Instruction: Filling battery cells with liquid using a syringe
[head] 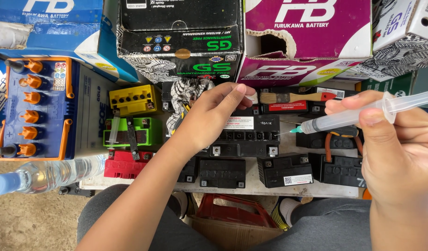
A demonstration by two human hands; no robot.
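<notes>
My right hand [395,144] holds a clear plastic syringe [348,116] with a teal hub and thin needle; the needle tip points left at the top of a small black battery [246,137]. My left hand [214,116] reaches across from the lower left, fingertips pinched together over the far edge of that battery, near its white and red label. I cannot tell whether the left fingers hold something small. The battery sits on a low white board [269,188] among several other small black batteries.
A large blue battery with orange caps [37,109] lies at left, beside yellow [135,99], green [146,130] and red [123,165] small batteries. A clear water bottle [46,174] lies at lower left. A wooden brush [293,97] and cardboard battery boxes [307,37] stand behind.
</notes>
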